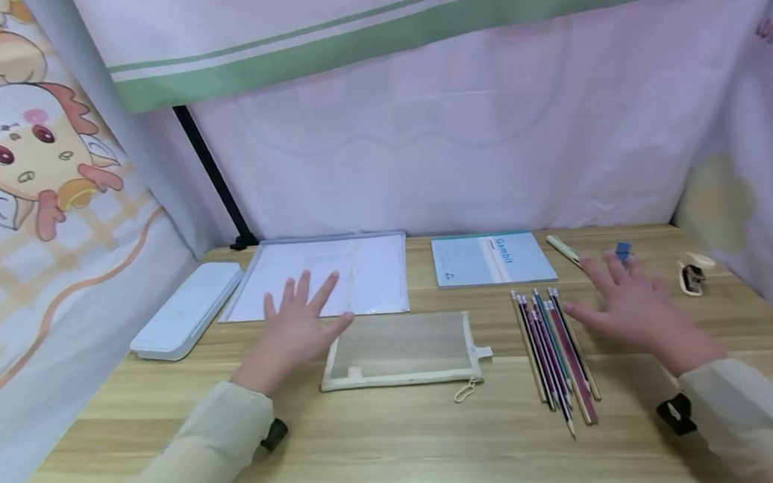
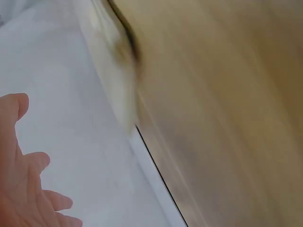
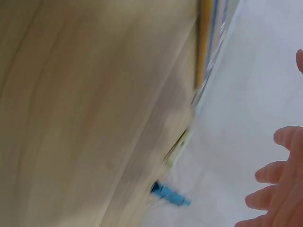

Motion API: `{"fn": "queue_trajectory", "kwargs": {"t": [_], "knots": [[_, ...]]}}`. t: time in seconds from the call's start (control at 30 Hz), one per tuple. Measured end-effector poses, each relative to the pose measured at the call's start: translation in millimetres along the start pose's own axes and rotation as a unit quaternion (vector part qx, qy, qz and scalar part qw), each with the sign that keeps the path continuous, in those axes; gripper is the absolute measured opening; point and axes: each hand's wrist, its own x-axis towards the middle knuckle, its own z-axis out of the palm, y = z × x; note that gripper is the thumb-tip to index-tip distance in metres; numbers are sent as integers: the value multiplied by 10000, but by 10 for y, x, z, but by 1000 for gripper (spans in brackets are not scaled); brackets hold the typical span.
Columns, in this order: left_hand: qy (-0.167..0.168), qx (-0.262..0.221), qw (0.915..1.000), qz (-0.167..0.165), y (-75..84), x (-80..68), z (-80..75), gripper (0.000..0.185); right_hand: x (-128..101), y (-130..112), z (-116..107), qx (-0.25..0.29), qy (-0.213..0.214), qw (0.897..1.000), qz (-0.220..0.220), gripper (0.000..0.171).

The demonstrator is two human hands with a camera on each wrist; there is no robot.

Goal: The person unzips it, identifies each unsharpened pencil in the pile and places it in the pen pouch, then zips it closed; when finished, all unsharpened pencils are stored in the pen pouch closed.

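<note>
My left hand, fingers spread, hovers between a clear folder of white sheets and a zipped mesh pouch that lies flat. It holds nothing; in the left wrist view the fingers are apart from everything. To the right, my right hand is likewise spread and bare, above the table beside several pencils lying loosely side by side. In the right wrist view its fingers touch nothing. Behind its fingertips are a slim pale green tool and a small blue item, partly hidden.
A white case lies at the left of the wooden table. A light blue notebook marked Gambit is at the back. At the right lies a small white and dark object, kind unclear. Cloth curtains enclose the table's back and sides.
</note>
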Motion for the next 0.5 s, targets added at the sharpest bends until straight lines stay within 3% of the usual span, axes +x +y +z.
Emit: {"fn": "queue_trajectory", "kwargs": {"t": [0.2,0.33,0.5], "knots": [[-168,-882,9945,533,439,-53,81,72,-45,-321,1,261,-84,9988,-412,91],[-357,-1672,9812,891,718,-93,169,74,-59,-551,77,748,-54,9940,-801,84],[-714,-2117,9656,1329,988,-119,267,77,-81,-802,159,1399,-228,9822,-1234,78]]}}
